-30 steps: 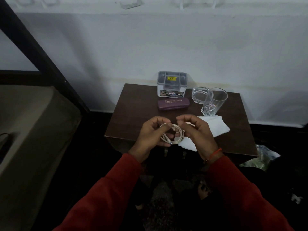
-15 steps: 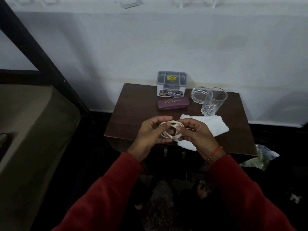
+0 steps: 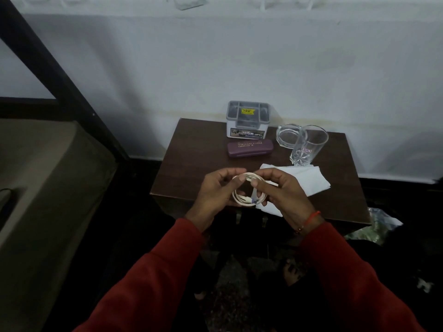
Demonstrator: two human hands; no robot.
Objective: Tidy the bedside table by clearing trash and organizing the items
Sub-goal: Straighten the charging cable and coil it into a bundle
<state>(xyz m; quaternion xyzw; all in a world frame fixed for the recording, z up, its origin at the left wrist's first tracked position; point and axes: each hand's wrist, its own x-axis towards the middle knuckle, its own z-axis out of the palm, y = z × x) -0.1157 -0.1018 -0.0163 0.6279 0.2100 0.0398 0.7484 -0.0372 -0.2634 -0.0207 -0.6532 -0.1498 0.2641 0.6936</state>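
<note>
A white cable (image 3: 244,200) wound into a small coil sits between both hands above the front edge of the dark wooden bedside table (image 3: 191,164). My left hand (image 3: 215,192) grips the coil's left side. My right hand (image 3: 280,190) pinches its top and right side. A white tissue (image 3: 309,180) lies flat on the table behind my right hand. At the back stand a grey compartment organizer (image 3: 248,121), a purple glasses case (image 3: 249,148), a tall clear glass (image 3: 309,147) and a low glass dish (image 3: 287,136).
A bed with a dark frame post (image 3: 60,75) fills the left side. The white wall (image 3: 239,63) runs close behind the table. A crumpled plastic bag (image 3: 378,226) lies on the dark floor to the table's right. My feet show below the table.
The loose cable loops have been gathered into a tighter round coil, and both hands have closed in on it, shifting slightly away from me.
</note>
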